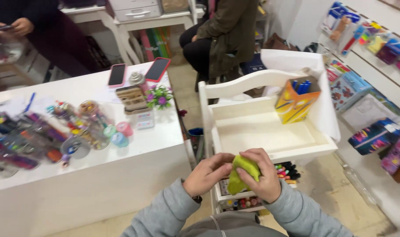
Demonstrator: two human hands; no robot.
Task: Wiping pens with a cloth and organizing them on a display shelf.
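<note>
Both arms wear loose grey sleeves [165, 215] of soft, fleecy fabric, with ribbed cuffs at the wrists. The same grey covers the chest at the bottom edge, where a thin pale cord [216, 224] hangs. A dark band [197, 199], possibly a watch, peeks from the left cuff. Both hands are bare.

Cloth [243, 174] between my left hand [207, 174] and right hand [264, 174], before shelf tray [270, 154]. Marker box [296, 100] in tray's far right corner. Counter [90, 175] to my left, phones [116, 74] at its far edge.
</note>
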